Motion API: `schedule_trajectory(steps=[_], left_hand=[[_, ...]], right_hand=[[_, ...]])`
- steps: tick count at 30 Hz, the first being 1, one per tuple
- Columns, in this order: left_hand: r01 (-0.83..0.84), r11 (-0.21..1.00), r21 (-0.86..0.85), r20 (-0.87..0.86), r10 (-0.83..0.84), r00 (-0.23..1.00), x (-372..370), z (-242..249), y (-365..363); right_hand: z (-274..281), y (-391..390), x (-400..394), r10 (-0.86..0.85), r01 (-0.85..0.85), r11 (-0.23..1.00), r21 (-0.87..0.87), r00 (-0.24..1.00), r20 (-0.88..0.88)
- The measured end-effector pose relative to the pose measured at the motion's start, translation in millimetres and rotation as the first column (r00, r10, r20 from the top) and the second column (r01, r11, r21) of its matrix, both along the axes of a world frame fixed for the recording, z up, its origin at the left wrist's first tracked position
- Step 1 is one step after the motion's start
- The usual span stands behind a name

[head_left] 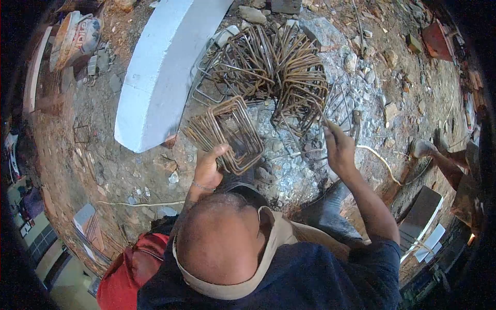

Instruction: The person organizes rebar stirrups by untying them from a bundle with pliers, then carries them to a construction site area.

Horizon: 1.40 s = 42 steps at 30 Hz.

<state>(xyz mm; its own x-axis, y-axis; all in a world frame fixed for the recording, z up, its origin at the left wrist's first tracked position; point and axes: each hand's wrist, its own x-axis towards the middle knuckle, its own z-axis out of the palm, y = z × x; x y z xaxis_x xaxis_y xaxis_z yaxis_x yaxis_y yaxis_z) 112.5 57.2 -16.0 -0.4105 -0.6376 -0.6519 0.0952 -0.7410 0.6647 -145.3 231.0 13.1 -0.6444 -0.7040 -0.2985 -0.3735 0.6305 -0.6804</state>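
Note:
My left hand point(209, 168) is closed around a bundle of square steel rebar stirrups point(232, 134), rusty brown and stacked side by side. The thumb presses on the near side of the bundle. To the right, my right hand point(339, 147) reaches forward to a large pile of similar stirrups point(274, 67) on the ground. Its fingers are pinched together at a thin rod on the pile's right edge, which looks like a single rebar stirrup point(316, 107). The exact contact at the fingertips is small and partly hidden.
A long pale slab point(155, 77) lies left of the pile. Rubble and stones point(323, 33) surround the stirrups. A pale cable point(382, 160) crosses the dirt. At far left is a dirty bucket point(77, 39); another person's leg point(447, 163) shows at right.

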Motion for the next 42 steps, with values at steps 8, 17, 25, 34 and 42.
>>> schedule_trajectory(steps=[8,17,25,34,42], left_hand=[[-0.004,1.0,0.007,-0.072,0.005,0.997,-7.2,5.9,-0.6],[-0.007,0.992,0.126,-0.112,0.022,0.994,-4.3,9.4,-6.9],[-0.026,1.0,0.013,-0.083,0.027,0.996,-4.0,-1.0,-4.8],[0.002,0.996,0.087,-0.091,0.006,0.996,12.1,-17.7,-6.5],[-0.048,0.999,0.025,-0.121,0.051,0.991,-1.6,3.8,-3.1]], right_hand=[[-10.4,-0.1,19.4,-0.178,0.32,0.924,-0.211,0.847,0.502],[4.2,-27.2,23.8,0.006,0.069,0.991,-0.117,0.838,0.546],[-16.2,-39.0,55.3,-0.013,0.208,0.944,-0.254,0.796,0.605],[32.3,-47.7,58.3,0.236,-0.041,0.866,-0.499,0.912,0.335],[-53.3,-85.2,102.8,0.194,-0.064,0.849,-0.525,0.961,0.198]])
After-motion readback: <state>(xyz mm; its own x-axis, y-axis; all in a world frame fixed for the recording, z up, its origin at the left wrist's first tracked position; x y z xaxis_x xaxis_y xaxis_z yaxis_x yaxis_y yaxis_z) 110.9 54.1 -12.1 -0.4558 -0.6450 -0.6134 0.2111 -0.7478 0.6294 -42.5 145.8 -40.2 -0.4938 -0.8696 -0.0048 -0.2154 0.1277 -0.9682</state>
